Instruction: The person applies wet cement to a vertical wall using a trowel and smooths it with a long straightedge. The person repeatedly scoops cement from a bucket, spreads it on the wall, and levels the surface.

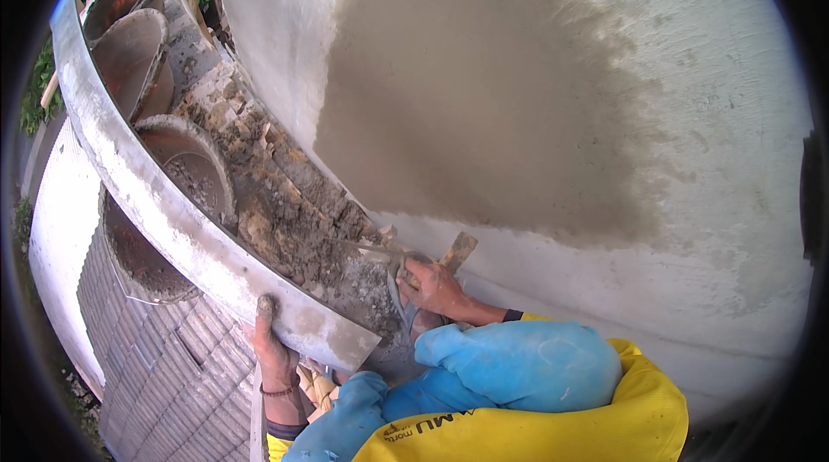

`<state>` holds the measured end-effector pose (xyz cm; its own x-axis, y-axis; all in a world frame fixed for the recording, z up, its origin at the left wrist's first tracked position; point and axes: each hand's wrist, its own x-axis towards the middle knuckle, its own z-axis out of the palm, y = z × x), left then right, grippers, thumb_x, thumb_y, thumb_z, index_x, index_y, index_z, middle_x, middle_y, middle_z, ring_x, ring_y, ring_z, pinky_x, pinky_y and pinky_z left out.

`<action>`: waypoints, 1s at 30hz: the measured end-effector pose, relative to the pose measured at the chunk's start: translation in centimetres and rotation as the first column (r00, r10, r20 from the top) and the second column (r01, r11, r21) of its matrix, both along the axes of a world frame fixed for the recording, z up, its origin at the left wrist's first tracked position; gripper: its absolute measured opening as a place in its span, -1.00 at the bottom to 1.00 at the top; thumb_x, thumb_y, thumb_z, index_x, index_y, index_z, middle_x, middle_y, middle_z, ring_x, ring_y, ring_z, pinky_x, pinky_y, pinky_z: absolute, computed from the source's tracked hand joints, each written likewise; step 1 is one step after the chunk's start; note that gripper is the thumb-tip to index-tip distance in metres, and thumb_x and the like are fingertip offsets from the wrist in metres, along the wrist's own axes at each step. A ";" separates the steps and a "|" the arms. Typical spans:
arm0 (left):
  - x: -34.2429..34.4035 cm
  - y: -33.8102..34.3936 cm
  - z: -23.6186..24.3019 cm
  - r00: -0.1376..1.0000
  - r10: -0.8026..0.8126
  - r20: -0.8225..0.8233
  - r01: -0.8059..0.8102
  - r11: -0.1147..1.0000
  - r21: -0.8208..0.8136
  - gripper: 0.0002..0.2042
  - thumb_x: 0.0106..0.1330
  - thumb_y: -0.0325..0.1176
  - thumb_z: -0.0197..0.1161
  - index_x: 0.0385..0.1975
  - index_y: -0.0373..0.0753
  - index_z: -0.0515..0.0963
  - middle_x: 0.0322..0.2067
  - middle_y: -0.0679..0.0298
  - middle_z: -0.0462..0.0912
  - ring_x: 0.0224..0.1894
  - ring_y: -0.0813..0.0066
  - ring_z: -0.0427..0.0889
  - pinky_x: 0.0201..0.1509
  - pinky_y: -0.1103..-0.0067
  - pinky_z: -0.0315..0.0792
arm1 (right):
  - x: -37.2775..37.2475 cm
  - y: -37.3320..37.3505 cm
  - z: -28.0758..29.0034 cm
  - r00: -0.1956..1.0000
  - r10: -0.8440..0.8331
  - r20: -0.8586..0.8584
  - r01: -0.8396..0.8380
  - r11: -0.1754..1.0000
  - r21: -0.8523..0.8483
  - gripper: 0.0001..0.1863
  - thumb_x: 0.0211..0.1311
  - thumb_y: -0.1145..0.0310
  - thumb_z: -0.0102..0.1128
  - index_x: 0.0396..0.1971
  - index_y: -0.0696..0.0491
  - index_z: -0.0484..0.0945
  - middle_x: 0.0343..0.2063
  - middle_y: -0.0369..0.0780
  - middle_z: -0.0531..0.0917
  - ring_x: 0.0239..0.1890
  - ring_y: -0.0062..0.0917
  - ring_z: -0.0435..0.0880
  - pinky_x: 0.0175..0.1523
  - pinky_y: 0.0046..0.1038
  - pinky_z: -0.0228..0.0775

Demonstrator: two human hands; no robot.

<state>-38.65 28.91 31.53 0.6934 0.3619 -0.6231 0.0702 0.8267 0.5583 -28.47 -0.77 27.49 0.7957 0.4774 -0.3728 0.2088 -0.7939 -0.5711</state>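
My left hand (275,348), at the lower left, grips the near end of a long pale metal straightedge (194,216), its thumb upright against the outer edge. The bar looks bent by the lens and runs up to the far left, smeared with mortar. My right hand (433,291) is closed round a plastering trowel (370,246), whose thin blade shows nearly edge-on over the rubble and mortar. A short piece of wood (458,252) sticks up just beyond that hand; whether it belongs to the trowel I cannot tell. A wet, brown-grey plaster patch (484,99) covers part of the wall ahead.
Several mortar-caked buckets (186,147) stand along the left, partly behind the straightedge. Broken masonry and mortar (276,194) lie along the wall's (721,203) foot. Below on the left is a corrugated roof (173,376). My blue-trousered knees (518,367) are bent close to the wall.
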 end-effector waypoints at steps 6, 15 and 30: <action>0.4 -0.1 1.2 0.997 -0.052 0.050 0.047 0.994 0.099 -0.47 0.41 -0.22 0.26 0.29 -0.33 0.34 0.07 0.10 0.59 0.07 0.24 0.64 0.17 0.35 0.56 | 0.2 0.2 0.5 1.000 -0.010 -0.011 0.010 1.000 0.022 -0.70 0.32 0.15 0.21 -0.14 0.07 0.53 -0.45 -0.05 0.70 -0.31 0.00 0.70 -0.20 -0.06 0.55; 0.9 -0.6 1.4 1.000 0.015 -0.017 -0.014 0.998 0.056 -0.42 0.35 -0.28 0.28 0.32 -0.35 0.29 0.04 0.01 0.59 0.04 0.14 0.67 0.14 0.29 0.61 | 0.2 0.5 1.0 0.999 -0.019 -0.041 0.020 1.000 0.012 -0.72 0.30 0.19 0.24 -0.20 0.10 0.50 -0.43 0.01 0.67 -0.29 0.06 0.66 -0.17 -0.04 0.51; -0.3 0.2 -0.7 0.986 -0.113 0.124 0.105 0.992 0.066 -0.45 0.50 -0.13 0.15 0.33 -0.37 0.34 0.18 0.09 0.55 0.17 0.21 0.58 0.30 0.32 0.45 | 0.0 -0.1 0.5 0.999 -0.033 0.026 0.031 0.995 0.091 -0.77 0.27 0.22 0.27 -0.31 0.05 0.48 -0.61 -0.09 0.64 -0.44 -0.01 0.65 -0.32 -0.06 0.50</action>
<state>-38.94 29.14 30.82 0.8029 0.3131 -0.5073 0.0833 0.7836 0.6156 -28.50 -0.91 27.96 0.8205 0.4824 -0.3068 0.2006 -0.7455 -0.6356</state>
